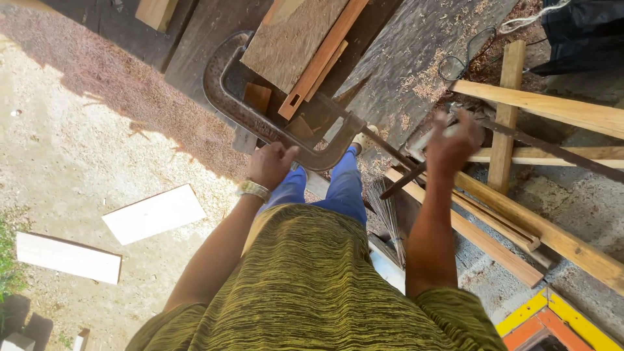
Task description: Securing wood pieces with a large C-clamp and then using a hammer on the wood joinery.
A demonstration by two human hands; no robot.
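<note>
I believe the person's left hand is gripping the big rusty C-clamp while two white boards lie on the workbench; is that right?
Not quite. The left hand does grip the rusty C-clamp, but the head view shows the two white boards lying on the gravel ground, not on the workbench.

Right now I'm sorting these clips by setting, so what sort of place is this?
Probably an outdoor carpentry yard. The left hand grips a big iron C-clamp on a rough workbench strewn with sawdust; timber lengths lie stacked by the right hand.
</note>
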